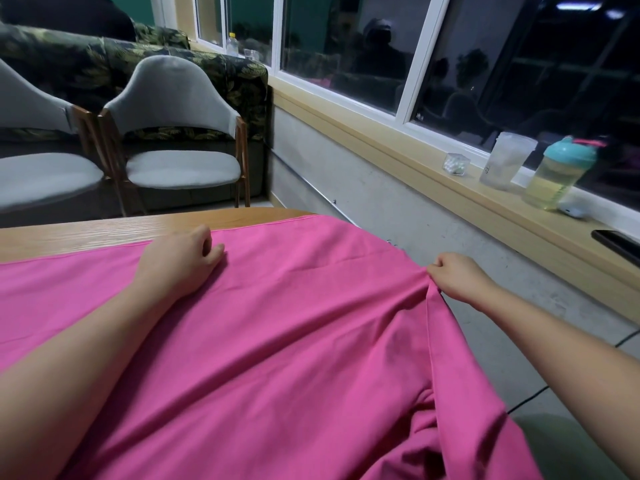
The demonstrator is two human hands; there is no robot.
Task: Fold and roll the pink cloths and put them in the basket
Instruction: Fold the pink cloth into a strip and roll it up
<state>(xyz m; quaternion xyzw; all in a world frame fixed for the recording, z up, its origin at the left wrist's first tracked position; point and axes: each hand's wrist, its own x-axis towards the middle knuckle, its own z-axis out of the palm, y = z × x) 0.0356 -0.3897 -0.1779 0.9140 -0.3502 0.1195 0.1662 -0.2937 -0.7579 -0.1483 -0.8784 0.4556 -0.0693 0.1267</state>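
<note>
A wood-grain worktop (104, 233) sits by a windowed wall (346, 188), 2 grey chairs (180, 168) beyond its far edge. A smooth pink cloth (277, 323) covers most of the worktop, long axis left-right, draping off its right edge. The left hand (180, 263) rests on it, grip loose and empty. The right hand (457, 278), grip tight, pinches a gathered fold at that edge.

A wooden table (104, 233) stands before me, its grain showing only in a bare strip along the far edge. A pink cloth (277, 323) lies spread directly on the top, covering the rest. At the right it bunches into folds and seems to spill over the table's edge, though the edge itself is hidden.
</note>
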